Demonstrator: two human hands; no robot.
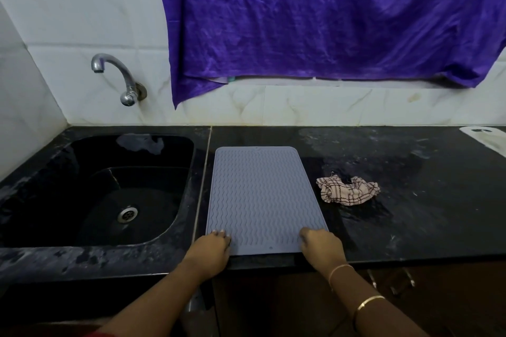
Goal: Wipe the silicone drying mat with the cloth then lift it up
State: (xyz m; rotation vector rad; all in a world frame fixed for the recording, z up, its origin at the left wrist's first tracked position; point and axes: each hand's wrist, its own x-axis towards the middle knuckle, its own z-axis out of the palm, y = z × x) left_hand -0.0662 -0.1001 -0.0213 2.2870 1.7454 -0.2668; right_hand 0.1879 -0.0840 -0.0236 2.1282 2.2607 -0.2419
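A grey-blue silicone drying mat [262,194] with wavy ridges lies flat on the black counter, its long side running away from me. My left hand [212,249] rests on the mat's near left corner, fingers curled over the edge. At the near right corner my right hand [319,247] does the same. Whether the corners are pinched or only touched is not clear. A crumpled checked cloth [347,190] lies on the counter just right of the mat, apart from both hands.
A black sink [54,172] with a metal drain sits left of the mat, under a chrome wall tap [117,76]. A purple fabric [328,22] hangs over the tiled wall. The counter's front edge runs just under my hands. A white object [484,137] lies far right.
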